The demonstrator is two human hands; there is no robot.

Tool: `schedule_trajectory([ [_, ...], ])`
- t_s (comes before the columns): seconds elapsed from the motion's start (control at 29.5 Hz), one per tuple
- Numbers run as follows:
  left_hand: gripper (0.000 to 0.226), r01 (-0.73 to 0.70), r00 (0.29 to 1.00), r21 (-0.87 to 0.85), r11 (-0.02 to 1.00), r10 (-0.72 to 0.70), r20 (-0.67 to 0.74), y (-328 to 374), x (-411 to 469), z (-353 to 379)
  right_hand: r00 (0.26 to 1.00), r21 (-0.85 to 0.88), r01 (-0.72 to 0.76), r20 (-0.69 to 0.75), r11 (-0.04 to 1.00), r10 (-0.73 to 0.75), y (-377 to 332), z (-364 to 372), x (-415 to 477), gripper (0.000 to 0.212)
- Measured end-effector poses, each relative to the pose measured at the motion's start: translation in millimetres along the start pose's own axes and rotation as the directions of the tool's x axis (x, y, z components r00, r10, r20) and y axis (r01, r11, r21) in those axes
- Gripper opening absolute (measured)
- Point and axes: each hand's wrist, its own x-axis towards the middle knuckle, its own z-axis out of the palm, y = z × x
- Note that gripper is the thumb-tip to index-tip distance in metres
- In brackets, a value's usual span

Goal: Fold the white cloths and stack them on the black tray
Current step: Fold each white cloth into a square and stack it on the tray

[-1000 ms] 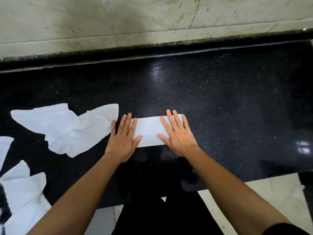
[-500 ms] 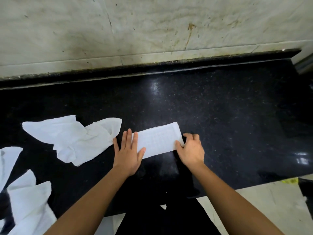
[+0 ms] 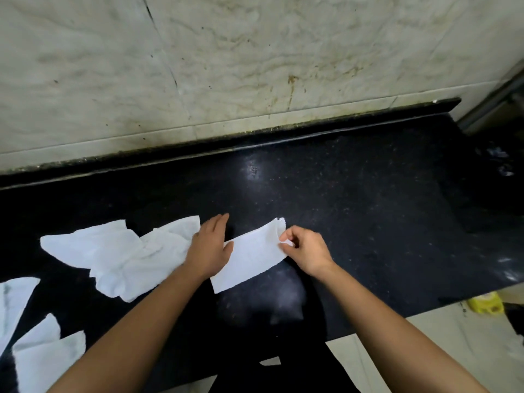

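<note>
White cloth (image 3: 249, 258) left end hidden under left hand (image 3: 209, 248).

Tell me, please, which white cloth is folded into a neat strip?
The folded cloth between the left hand and right hand, which pinches its end; the crumpled cloth and the cloths at the left edge lie loose.

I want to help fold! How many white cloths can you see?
4: folded cloth in the middle, crumpled heap to its left, edge cloth far left, corner cloth bottom left. The heap may hide more.
</note>
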Motion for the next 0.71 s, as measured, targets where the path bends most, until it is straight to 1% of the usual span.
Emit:
schedule_trajectory([
  [0.07,0.075,-0.1,0.995,0.023,0.995,0.099,0.03,13,12,-11,0.994,-0.085,0.104,0.036,0.991,-0.101,-4,-8,-5,0.009],
  [0.14,0.084,-0.185,0.98,0.069,0.98,0.178,0.093,28,20,-21,0.975,-0.161,0.217,0.076,0.963,-0.208,-9,-16,-10,0.008],
  [0.2,0.093,-0.251,0.959,0.113,0.961,0.23,0.167,42,25,-27,0.946,-0.254,0.323,0.12,0.912,-0.302,-14,-22,-15,0.011],
  [0.27,0.098,-0.29,0.937,0.13,0.948,0.254,0.238,49,28,-28,0.92,-0.296,0.39,0.153,0.872,-0.36,-17,-26,-17,0.011],
  [0.3,0.097,-0.297,0.93,0.118,0.948,0.259,0.26,51,27,-29,0.909,-0.305,0.417,0.162,0.856,-0.385,-19,-28,-20,0.011],
  [0.34,0.091,-0.303,0.925,0.097,0.948,0.268,0.27,51,28,-31,0.898,-0.309,0.439,0.165,0.844,-0.407,-22,-31,-21,0.012],
  [0.37,0.079,-0.313,0.921,0.068,0.947,0.286,0.265,51,29,-33,0.89,-0.311,0.456,0.168,0.834,-0.424,-25,-33,-21,0.012],
  [0.41,0.062,-0.326,0.921,0.03,0.945,0.31,0.236,49,30,-34,0.886,-0.312,0.463,0.169,0.829,-0.431,-29,-37,-21,0.012],
  [0.47,0.029,-0.35,0.927,-0.057,0.935,0.355,0.123,46,30,-39,0.886,-0.3,0.464,0.148,0.834,-0.44,-37,-45,-22,0.013],
  [0.51,0.02,-0.35,0.931,-0.108,0.93,0.359,0.072,46,29,-43,0.891,-0.275,0.454,0.126,0.848,-0.436,-40,-50,-20,0.015],
  [0.54,0.019,-0.334,0.939,-0.163,0.928,0.342,0.026,46,27,-47,0.901,-0.246,0.434,0.089,0.867,-0.425,-43,-54,-19,0.017],
  [0.64,0.017,-0.247,0.969,-0.327,0.912,0.233,-0.083,48,23,-66,0.913,-0.141,0.395,-0.045,0.908,-0.405,-54,-68,-13,0.028],
  [0.71,0.012,-0.25,0.965,-0.372,0.894,0.196,-0.175,51,21,-82,0.883,-0.15,0.423,-0.153,0.894,-0.444,-65,-77,-10,0.035],
])
